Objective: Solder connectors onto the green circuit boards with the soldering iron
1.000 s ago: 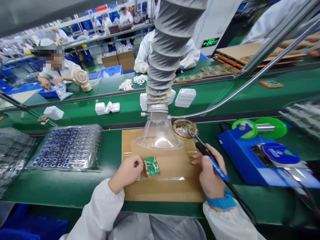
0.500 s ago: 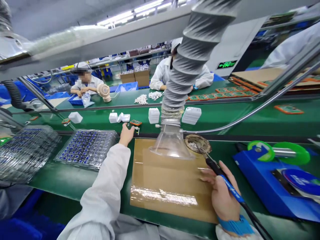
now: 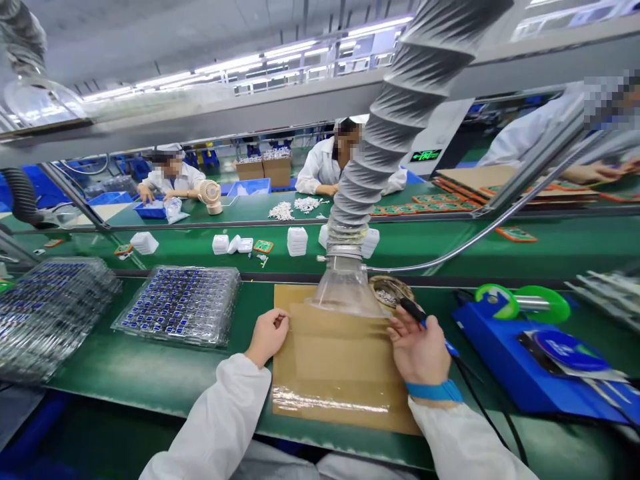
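My left hand (image 3: 269,337) is over the left edge of the brown board (image 3: 345,360), its fingertips curled together; whether anything is between them I cannot make out. My right hand (image 3: 421,347) holds a soldering iron (image 3: 413,311) by its black and blue handle, palm partly turned up. The iron's front end points toward a round tin (image 3: 407,288) with silvery bits in it, at the board's far right corner. Between and beyond my hands hangs a clear fume hood (image 3: 345,287) on a grey ribbed hose (image 3: 375,143).
Clear trays of blue-topped parts (image 3: 183,300) stand left. A blue solder feeder (image 3: 530,353) with a green reel is on the right. Along the green belt (image 3: 270,267) are white stacked pieces (image 3: 297,241) and an orange-edged circuit board (image 3: 263,246). Co-workers sit across.
My left hand has drawn back from the belt to the brown board, its fingers now together. My right hand has shifted left and rolled palm-up with the soldering iron. The view has tilted up slightly.
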Available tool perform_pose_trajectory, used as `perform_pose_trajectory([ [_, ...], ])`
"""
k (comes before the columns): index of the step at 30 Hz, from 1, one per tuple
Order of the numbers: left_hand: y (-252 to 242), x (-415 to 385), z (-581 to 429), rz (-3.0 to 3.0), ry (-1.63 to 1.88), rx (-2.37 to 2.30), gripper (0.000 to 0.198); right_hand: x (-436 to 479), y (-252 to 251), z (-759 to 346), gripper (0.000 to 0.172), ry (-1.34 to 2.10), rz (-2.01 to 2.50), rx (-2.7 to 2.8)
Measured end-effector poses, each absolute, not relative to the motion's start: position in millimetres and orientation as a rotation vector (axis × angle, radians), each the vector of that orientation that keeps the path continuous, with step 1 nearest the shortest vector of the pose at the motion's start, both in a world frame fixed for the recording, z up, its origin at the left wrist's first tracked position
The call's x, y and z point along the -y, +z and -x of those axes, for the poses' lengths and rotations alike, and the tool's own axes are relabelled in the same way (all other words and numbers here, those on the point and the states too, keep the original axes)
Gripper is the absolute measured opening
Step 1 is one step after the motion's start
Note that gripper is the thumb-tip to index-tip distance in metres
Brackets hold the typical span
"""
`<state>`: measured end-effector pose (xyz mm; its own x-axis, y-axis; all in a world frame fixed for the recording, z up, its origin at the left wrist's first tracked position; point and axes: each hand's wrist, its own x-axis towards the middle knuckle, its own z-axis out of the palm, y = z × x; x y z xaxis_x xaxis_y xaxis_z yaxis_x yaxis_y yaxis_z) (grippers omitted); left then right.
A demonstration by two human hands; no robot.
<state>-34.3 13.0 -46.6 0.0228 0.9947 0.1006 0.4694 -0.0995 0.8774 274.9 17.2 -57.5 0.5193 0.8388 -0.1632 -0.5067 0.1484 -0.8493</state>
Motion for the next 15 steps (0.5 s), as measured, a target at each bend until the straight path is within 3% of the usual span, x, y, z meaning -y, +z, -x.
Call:
perform_pose_trajectory([
  [5,-43,-14,36,-1.614,1.028,-1.478,0.020,-10,-62,-260,0.047,1.011,1.049,0.409],
  [12,-14,13,38,-1.544,1.210,-1.394,0.025,21,-55,-247,0.056,1.036,1.101,0.530],
  [15,6,43,44,-1.634,1.034,-1.195,0.029,36,-54,-247,0.058,1.001,1.160,0.636],
])
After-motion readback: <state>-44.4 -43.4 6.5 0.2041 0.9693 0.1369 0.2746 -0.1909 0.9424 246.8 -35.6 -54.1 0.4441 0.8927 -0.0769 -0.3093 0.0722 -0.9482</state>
